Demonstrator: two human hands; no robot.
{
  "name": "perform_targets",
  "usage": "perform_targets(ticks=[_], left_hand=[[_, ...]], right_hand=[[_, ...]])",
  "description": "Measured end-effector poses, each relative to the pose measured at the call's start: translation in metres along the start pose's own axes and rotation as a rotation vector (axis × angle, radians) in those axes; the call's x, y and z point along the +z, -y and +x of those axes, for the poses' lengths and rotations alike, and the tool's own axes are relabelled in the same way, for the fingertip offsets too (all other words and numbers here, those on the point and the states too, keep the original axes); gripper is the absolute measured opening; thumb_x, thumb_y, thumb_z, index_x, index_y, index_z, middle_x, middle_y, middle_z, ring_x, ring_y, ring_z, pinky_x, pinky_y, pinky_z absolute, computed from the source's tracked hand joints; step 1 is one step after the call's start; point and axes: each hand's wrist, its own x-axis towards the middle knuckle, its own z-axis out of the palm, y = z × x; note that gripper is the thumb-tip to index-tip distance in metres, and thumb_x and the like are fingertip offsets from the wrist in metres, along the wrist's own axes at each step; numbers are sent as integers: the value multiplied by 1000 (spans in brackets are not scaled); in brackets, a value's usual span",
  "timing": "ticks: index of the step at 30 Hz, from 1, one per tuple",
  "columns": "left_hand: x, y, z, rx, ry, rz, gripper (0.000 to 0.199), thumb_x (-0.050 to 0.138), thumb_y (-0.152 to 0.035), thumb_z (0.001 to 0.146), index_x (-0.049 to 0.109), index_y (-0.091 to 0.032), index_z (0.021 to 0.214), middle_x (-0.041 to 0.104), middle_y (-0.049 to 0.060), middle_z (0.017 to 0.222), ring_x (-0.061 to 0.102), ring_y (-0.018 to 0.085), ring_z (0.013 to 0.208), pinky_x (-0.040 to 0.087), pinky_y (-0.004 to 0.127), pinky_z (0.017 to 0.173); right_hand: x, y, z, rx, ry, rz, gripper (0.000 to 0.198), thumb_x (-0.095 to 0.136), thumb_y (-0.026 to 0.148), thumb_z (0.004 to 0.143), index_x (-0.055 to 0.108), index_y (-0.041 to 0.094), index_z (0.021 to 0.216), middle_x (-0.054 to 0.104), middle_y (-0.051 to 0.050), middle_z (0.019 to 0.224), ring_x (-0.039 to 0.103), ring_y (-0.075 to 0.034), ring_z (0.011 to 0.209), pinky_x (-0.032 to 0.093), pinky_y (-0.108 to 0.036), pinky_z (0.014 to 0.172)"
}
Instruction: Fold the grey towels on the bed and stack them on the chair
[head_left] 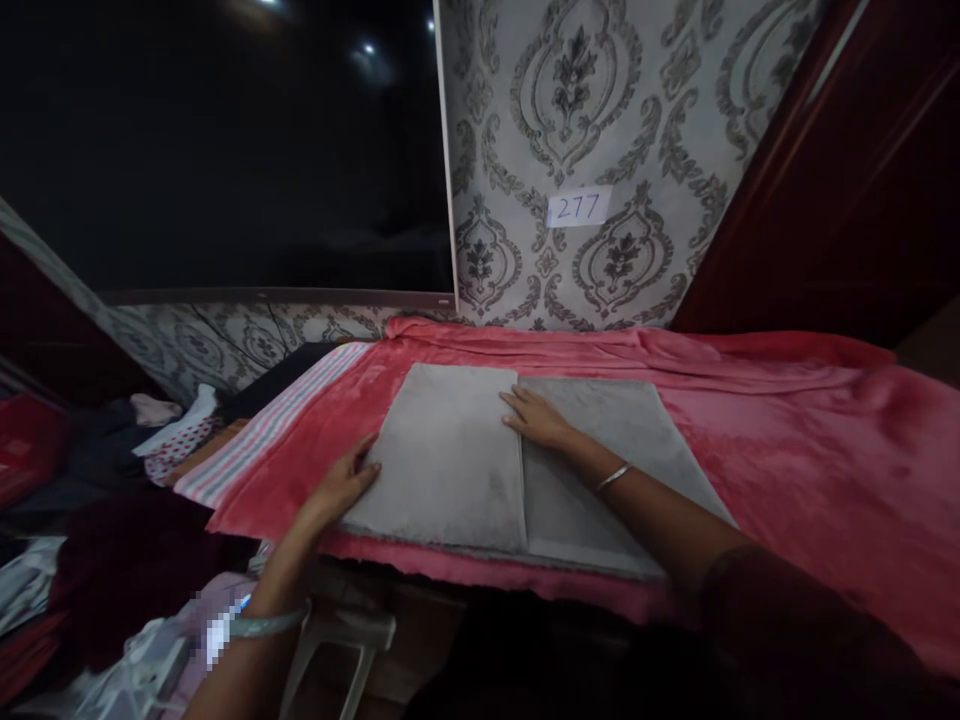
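Note:
A grey plush cloth [450, 460], partly folded, lies on a red fleece blanket [300, 450]. Its left part is a lighter folded-over layer, whose edge runs down the middle; the darker grey part shows to the right. My left hand [349, 485] rests at the cloth's left edge, fingers loosely spread, thumb on the cloth. Near the top of the fold's edge, my right hand [536, 415] lies flat on the cloth with its fingers stretched out. Neither hand visibly grips anything.
Behind the blanket stand a patterned wall with a paper label [579, 207] reading 277 and a large dark television [225, 150]. Piled clothes [135, 570] lie at the left. Below the table's front edge is a white plastic stool [349, 630]. A dark red panel [840, 200] rises at the right.

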Motion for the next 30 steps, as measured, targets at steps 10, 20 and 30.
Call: perform_targets(ticks=[10, 20, 30], left_hand=[[90, -86, -82, 550, 162, 469, 57, 53, -42, 95, 49, -19, 147, 47, 15, 155, 42, 31, 145, 32, 54, 121], [143, -97, -100, 581, 291, 498, 60, 52, -33, 96, 40, -11, 152, 36, 20, 161, 28, 31, 152, 25, 54, 125], [130, -100, -73, 670, 421, 449, 52, 41, -34, 101, 43, -22, 152, 43, 13, 159, 36, 24, 149, 32, 50, 123]], right_hand=[[18, -47, -73, -144, -80, 35, 61, 44, 47, 100, 39, 27, 157, 30, -8, 165, 26, -33, 152, 27, -56, 120], [23, -42, -98, -130, -204, 41, 54, 41, 39, 102, 49, 20, 152, 37, -10, 162, 31, -32, 149, 24, -55, 121], [20, -34, -104, -107, -174, 26, 54, 40, 40, 103, 44, 26, 155, 32, -9, 164, 27, -32, 151, 26, -58, 119]])
